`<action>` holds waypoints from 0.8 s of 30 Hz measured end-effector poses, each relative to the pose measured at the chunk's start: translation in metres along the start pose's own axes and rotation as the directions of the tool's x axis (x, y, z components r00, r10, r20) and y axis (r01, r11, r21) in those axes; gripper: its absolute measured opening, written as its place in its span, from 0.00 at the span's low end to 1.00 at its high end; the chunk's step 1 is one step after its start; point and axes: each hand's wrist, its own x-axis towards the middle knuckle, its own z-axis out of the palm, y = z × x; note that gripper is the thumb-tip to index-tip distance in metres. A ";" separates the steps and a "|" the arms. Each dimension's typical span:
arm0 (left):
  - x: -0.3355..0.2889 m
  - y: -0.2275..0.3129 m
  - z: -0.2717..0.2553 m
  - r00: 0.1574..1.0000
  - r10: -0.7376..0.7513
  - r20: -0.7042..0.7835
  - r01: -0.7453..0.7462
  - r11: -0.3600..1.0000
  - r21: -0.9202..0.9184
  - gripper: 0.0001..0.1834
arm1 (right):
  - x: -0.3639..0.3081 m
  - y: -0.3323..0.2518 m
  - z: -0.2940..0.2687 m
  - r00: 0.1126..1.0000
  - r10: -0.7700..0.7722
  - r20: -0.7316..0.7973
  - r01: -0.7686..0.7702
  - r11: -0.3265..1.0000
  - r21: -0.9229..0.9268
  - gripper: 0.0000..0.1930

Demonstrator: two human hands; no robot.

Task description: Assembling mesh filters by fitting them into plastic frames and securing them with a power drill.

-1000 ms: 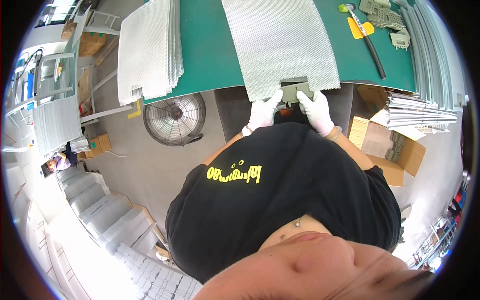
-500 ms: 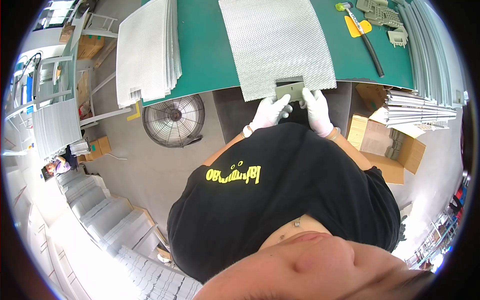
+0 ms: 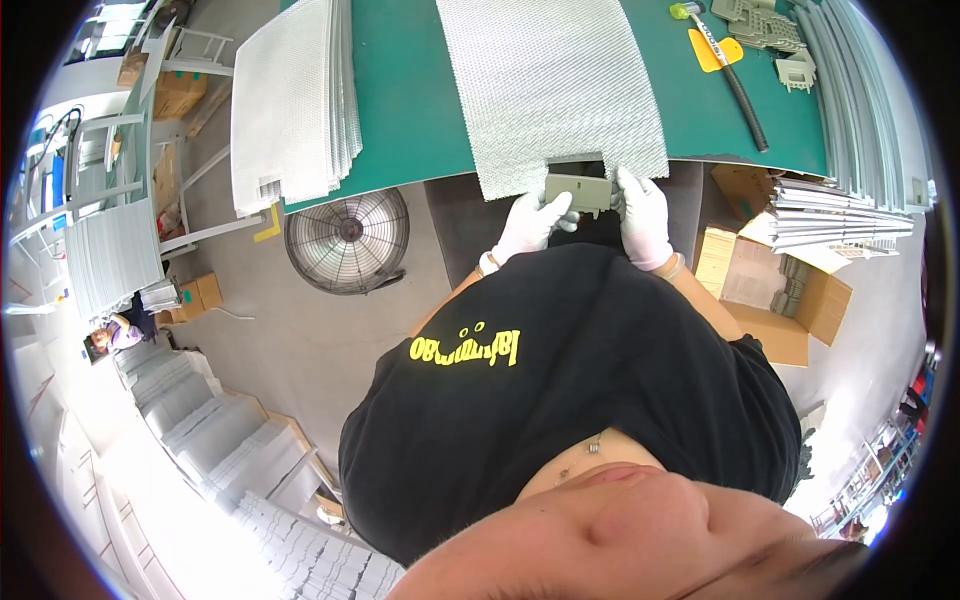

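Observation:
A silvery mesh panel (image 3: 550, 90) lies on the green worktable (image 3: 410, 100), with a rectangular notch in its near edge. Just at that notch is a small grey-green plastic plate (image 3: 580, 193) with little prongs along its near side. My left hand (image 3: 530, 222), in a white glove, grips the plate by its left end, thumb on top. Also gloved in white, my right hand (image 3: 645, 218) pinches the panel's near edge right of the notch, thumb above. Its curled fingers are close to the plate's right end and partly hidden.
A stack of mesh panels (image 3: 295, 110) lies at the left of the table. On the right are a hammer (image 3: 735, 90), a yellow piece (image 3: 703, 52), more plastic plates (image 3: 765, 28) and stacked panels (image 3: 855, 110). Below stand a floor fan (image 3: 348, 243) and an open carton (image 3: 775, 335).
The plastic plate has come out from the notch a little, toward me and left. My right fingers have shifted from its right end to the panel's edge. The panel has slid slightly left.

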 end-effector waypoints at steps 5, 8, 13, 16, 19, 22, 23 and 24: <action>-0.001 -0.003 0.004 0.998 -0.061 0.013 0.063 0.977 -0.204 0.20 | -0.006 -0.006 0.007 0.999 -0.024 -0.043 0.021 0.998 -0.061 0.15; -0.003 -0.005 0.010 0.997 -0.076 -0.003 0.071 0.950 -0.305 0.20 | -0.007 -0.002 0.007 0.995 -0.082 -0.057 0.074 0.989 -0.130 0.15; -0.006 -0.007 0.020 0.993 -0.077 -0.085 0.038 0.922 -0.384 0.17 | -0.010 0.000 0.016 0.984 -0.144 -0.104 0.139 0.989 -0.057 0.14; -0.008 -0.004 0.026 0.984 -0.084 -0.154 0.020 0.926 -0.377 0.17 | -0.008 0.005 0.013 0.982 -0.159 -0.103 0.149 0.984 -0.100 0.14; -0.009 -0.005 0.026 0.982 -0.076 -0.172 0.010 0.934 -0.356 0.18 | -0.009 0.005 0.016 0.983 -0.151 -0.108 0.150 0.988 -0.024 0.14; -0.007 -0.003 0.028 0.973 -0.020 -0.228 -0.060 0.940 -0.336 0.18 | -0.008 0.006 0.015 0.991 -0.096 -0.097 0.092 0.995 -0.045 0.14; -0.006 -0.002 0.025 0.981 -0.018 -0.193 -0.050 0.939 -0.340 0.19 | -0.009 0.006 0.015 0.992 -0.086 -0.089 0.083 0.996 -0.035 0.14; -0.005 0.000 0.022 0.987 -0.015 -0.158 -0.040 0.939 -0.342 0.21 | -0.009 0.005 0.016 0.994 -0.076 -0.081 0.074 0.997 -0.025 0.14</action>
